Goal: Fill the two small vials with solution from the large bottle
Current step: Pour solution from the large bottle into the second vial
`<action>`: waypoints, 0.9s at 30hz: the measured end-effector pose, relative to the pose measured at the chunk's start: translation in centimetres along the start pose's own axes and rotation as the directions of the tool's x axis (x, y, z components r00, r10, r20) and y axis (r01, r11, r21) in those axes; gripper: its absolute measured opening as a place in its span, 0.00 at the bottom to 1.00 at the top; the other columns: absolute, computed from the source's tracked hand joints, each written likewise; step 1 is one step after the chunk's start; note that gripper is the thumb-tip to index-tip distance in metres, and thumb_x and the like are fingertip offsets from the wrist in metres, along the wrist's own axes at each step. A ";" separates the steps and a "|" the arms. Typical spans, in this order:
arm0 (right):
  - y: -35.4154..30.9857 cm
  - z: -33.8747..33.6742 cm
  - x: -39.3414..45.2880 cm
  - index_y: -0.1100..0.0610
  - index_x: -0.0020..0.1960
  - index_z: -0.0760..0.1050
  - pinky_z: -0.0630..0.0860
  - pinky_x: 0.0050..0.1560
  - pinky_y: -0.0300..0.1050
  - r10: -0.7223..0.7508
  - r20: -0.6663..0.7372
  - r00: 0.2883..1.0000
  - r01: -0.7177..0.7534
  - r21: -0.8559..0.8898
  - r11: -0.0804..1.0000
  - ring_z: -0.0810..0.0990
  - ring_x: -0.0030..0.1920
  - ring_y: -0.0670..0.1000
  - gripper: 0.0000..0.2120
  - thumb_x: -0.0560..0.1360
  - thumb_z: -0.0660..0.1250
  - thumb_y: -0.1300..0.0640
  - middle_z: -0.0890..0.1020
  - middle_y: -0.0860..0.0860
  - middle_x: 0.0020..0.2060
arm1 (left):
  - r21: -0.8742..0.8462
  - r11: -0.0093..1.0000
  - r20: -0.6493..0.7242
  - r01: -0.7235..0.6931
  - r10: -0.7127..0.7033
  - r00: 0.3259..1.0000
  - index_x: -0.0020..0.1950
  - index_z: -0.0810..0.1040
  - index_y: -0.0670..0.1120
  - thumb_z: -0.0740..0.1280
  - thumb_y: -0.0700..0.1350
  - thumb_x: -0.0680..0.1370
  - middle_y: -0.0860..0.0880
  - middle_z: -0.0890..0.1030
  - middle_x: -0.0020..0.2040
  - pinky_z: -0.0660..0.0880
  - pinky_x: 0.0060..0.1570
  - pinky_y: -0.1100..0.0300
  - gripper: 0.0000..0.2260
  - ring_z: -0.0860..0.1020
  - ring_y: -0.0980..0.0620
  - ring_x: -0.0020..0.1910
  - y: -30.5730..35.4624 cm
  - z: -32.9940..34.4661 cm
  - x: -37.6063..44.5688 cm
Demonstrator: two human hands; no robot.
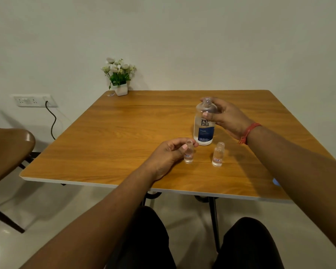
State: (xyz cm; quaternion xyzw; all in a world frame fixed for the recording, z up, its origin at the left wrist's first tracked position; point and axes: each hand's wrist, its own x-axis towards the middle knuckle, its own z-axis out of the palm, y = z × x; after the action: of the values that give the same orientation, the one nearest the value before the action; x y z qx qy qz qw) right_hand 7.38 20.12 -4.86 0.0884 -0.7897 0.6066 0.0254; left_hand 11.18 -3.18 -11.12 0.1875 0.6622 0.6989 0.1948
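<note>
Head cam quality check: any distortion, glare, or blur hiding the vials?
Head view: wide-angle bends the table edges; glare patch on the floor, lower left; soft shadows under the left hand; both vials are clear glass, labels too small to read; large bottle legible.

From my seat I cannot read the small print on the large bottle (204,129) below its big letters; it is too fine. My right hand (226,118) covers part of the label's right side and the bottle's far shoulder. The left vial (188,154) has its neck partly behind my left hand's (168,156) thumb and fingers, and its label is a blur. On the right vial (217,155), the marks are too small to be sure of. A blue thing (276,181) near the table's (124,133) front right is mostly behind my forearm. The chair (6,152) runs off the left edge.
</note>
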 end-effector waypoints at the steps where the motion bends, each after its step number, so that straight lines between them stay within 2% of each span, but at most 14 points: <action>1: 0.0 -0.1 0.0 0.41 0.63 0.74 0.72 0.66 0.58 0.003 0.010 1.000 -0.003 0.006 1.000 0.75 0.65 0.51 0.22 0.74 0.71 0.60 0.79 0.48 0.62 | -0.005 1.000 0.001 -0.001 0.001 1.000 0.59 0.82 0.47 0.62 0.40 0.82 0.51 0.83 0.62 0.71 0.70 0.50 0.11 0.76 0.54 0.67 -0.1 0.0 0.0; 8: 0.2 -0.2 -0.3 0.43 0.69 0.70 0.71 0.68 0.57 0.032 0.049 0.998 -0.034 0.046 0.998 0.74 0.66 0.50 0.27 0.74 0.70 0.61 0.77 0.47 0.64 | -0.047 0.999 0.008 -0.027 0.028 1.000 0.55 0.85 0.53 0.64 0.41 0.82 0.49 0.81 0.65 0.70 0.71 0.48 0.12 0.76 0.52 0.68 -0.2 0.1 -0.3; 13: 0.0 0.3 -1.0 0.47 0.74 0.64 0.72 0.68 0.55 0.044 0.024 0.999 -0.044 0.040 0.998 0.74 0.65 0.48 0.31 0.75 0.70 0.60 0.77 0.42 0.61 | -0.013 0.999 -0.001 -0.030 0.030 1.000 0.57 0.84 0.54 0.64 0.44 0.81 0.51 0.80 0.66 0.68 0.72 0.47 0.11 0.75 0.52 0.69 -0.3 0.1 -0.4; 18: 0.1 0.1 -1.5 0.47 0.77 0.58 0.68 0.70 0.55 0.064 -0.012 0.998 -0.064 -0.008 0.998 0.68 0.70 0.51 0.37 0.73 0.71 0.54 0.70 0.50 0.71 | -0.016 1.000 -0.016 -0.019 0.019 1.000 0.61 0.82 0.52 0.66 0.52 0.77 0.51 0.81 0.65 0.69 0.71 0.47 0.14 0.77 0.52 0.67 -0.2 0.0 -0.5; 20: 0.3 0.0 -1.9 0.47 0.78 0.56 0.69 0.69 0.52 0.067 -0.053 0.996 -0.067 -0.007 0.998 0.67 0.71 0.51 0.38 0.73 0.71 0.51 0.68 0.51 0.72 | -0.046 0.999 -0.025 -0.021 0.020 0.999 0.62 0.82 0.51 0.65 0.53 0.77 0.50 0.82 0.63 0.70 0.70 0.48 0.16 0.78 0.50 0.66 -0.4 0.0 -0.4; 22: 0.5 -0.1 -2.5 0.48 0.78 0.56 0.72 0.63 0.42 0.049 -0.110 0.993 -0.053 -0.032 0.998 0.70 0.68 0.48 0.36 0.75 0.68 0.49 0.69 0.50 0.71 | -0.100 0.994 -0.045 -0.031 0.026 0.999 0.64 0.80 0.49 0.63 0.53 0.78 0.47 0.82 0.63 0.72 0.68 0.52 0.17 0.79 0.49 0.65 -0.5 0.0 -0.4; 24: 0.7 -0.3 -3.2 0.49 0.77 0.58 0.71 0.56 0.35 0.021 -0.180 0.983 -0.038 -0.089 0.995 0.71 0.65 0.45 0.32 0.77 0.66 0.48 0.71 0.49 0.69 | -0.143 0.988 -0.083 -0.049 0.037 0.996 0.66 0.77 0.45 0.61 0.51 0.81 0.45 0.82 0.64 0.73 0.65 0.56 0.17 0.79 0.50 0.64 -0.5 -0.1 -0.3; 27: 1.0 -1.1 -4.0 0.51 0.74 0.64 0.69 0.58 0.39 -0.006 -0.269 0.963 -0.039 -0.165 0.985 0.72 0.64 0.47 0.27 0.78 0.65 0.47 0.74 0.49 0.65 | -0.177 0.982 -0.132 -0.072 0.049 0.990 0.67 0.76 0.42 0.59 0.46 0.84 0.43 0.81 0.63 0.75 0.63 0.59 0.15 0.79 0.50 0.64 -0.7 -0.3 -0.2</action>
State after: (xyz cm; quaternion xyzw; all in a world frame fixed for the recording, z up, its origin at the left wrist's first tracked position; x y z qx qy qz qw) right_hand 11.09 21.86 -6.09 -0.0036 -0.8282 0.5440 0.1344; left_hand 11.19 -3.46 -11.82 0.1442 0.6010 0.7722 0.1472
